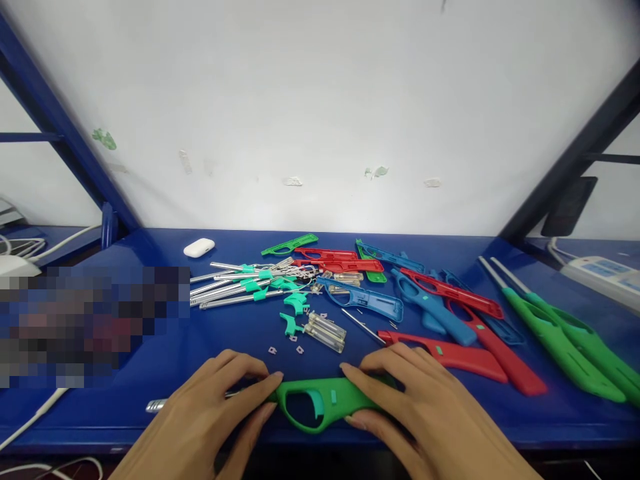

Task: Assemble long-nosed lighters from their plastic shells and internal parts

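A green long-neck lighter lies across the front of the blue table, between my two hands. It has a teal trigger inside its loop and a metal tube that sticks out at the left. My left hand pinches its neck end, by the trigger loop. With thumb and fingers, my right hand grips the handle, hiding its far end. Just beyond lie clear fuel tanks, loose teal triggers and tiny pale clips.
Metal tubes with teal triggers are heaped at centre left. Blue half-shells and red casings lie centre and right. Two green lighters rest at the right. A white earbud case is at the back left, before a white wall.
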{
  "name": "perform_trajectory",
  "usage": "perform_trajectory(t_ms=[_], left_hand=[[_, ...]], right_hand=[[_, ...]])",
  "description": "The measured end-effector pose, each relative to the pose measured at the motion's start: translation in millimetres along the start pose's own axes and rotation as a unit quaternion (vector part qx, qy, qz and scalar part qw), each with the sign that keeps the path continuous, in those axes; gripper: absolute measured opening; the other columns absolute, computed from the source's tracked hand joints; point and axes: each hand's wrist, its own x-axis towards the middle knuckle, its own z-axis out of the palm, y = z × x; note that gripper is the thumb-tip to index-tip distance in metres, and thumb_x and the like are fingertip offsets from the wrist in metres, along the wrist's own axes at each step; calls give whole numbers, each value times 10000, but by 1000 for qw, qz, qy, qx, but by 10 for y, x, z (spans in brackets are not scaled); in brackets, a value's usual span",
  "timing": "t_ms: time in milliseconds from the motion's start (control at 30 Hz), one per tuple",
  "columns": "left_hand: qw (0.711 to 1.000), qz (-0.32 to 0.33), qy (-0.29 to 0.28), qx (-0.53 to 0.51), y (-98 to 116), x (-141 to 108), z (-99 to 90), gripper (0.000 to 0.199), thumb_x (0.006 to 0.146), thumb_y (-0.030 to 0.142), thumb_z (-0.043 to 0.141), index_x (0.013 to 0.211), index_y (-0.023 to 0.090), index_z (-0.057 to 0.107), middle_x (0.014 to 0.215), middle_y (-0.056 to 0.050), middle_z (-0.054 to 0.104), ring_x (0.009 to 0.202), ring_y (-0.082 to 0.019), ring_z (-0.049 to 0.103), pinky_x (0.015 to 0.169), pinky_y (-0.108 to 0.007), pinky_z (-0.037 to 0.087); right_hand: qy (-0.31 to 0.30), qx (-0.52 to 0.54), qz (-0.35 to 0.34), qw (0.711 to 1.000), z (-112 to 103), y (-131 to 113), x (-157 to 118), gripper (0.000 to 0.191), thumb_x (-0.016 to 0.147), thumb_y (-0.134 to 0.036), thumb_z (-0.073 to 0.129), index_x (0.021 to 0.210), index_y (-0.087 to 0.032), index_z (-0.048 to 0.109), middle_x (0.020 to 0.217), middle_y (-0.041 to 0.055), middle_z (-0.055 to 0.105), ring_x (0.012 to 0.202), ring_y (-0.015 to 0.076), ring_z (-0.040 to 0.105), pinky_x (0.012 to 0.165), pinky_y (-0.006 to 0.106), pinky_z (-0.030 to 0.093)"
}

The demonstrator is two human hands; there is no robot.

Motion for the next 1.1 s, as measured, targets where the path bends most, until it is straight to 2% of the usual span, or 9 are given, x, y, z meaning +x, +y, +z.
perform_trajectory(t_ms=[133,233,300,400,533,700,800,900,1100], left_hand=[[999,-8,-40,-22,-22,-12,-12,287,1059,339,525,1279,360,708,1079,22,753,935,-133,745,833,-208,633],[997,-33,-60,-18,-65,-40,-35,290,1051,420,558,1298,391,707,1124,19,749,967,-150,752,836,-223,639],[997,-58,-51,-7,-108,-69,-62,328,1027,512,585,1300,384,715,1168,6,750,989,-166,767,834,-226,646],[997,-73,-24,-14,-156,-77,-107,362,1043,580,522,1188,357,768,1065,14,767,889,-136,782,786,-179,635],[997,-44,-42,-39,-142,-17,-107,381,1087,532,452,1090,340,782,1000,31,775,864,-109,771,817,-140,606],[999,-43,-11,-23,-104,-8,-51,377,1093,533,432,1108,306,733,1025,26,797,891,-145,784,827,-192,624],[998,-49,3,-30,-86,-22,-52,312,1087,519,463,1163,319,690,1032,36,797,881,-144,788,824,-202,629],[998,-24,14,-50,-57,-43,-39,216,1088,455,498,1140,327,665,968,59,790,839,-125,780,797,-184,622],[1000,-22,7,-20,-15,-159,34,225,1072,382,551,1258,319,660,1131,10,788,1018,-169,766,926,-285,628]], right_hand=[[12,-21,-7,1000,7,-17,-2,426,1113,-490,355,1252,-323,721,981,-4,765,813,204,760,684,365,639],[17,-20,-3,1000,0,-19,0,424,1114,-496,355,1241,-329,724,983,-8,766,832,200,763,708,361,632],[25,-16,-1,1000,0,-9,1,432,1117,-508,338,1226,-346,724,986,-20,767,839,189,764,709,348,623],[29,-22,-10,999,17,3,0,461,1126,-505,302,1177,-333,727,975,-24,770,805,175,759,666,330,595],[33,-56,-36,997,45,-13,13,521,1149,-433,219,1148,-272,714,973,3,783,824,187,762,706,344,575],[32,-49,-36,998,85,-30,21,473,1140,-486,271,1161,-246,678,1014,20,791,861,187,779,759,332,599],[54,-64,-36,996,109,-11,-26,430,1145,-461,281,1220,-228,634,1060,39,803,919,206,800,791,351,634],[67,-79,-47,994,98,16,-88,374,1147,-409,309,1292,-221,598,1136,50,812,1019,226,804,843,377,662],[46,-4,-5,999,66,31,-185,335,1139,-440,337,1338,-286,558,1188,14,803,1096,159,785,896,264,654]])
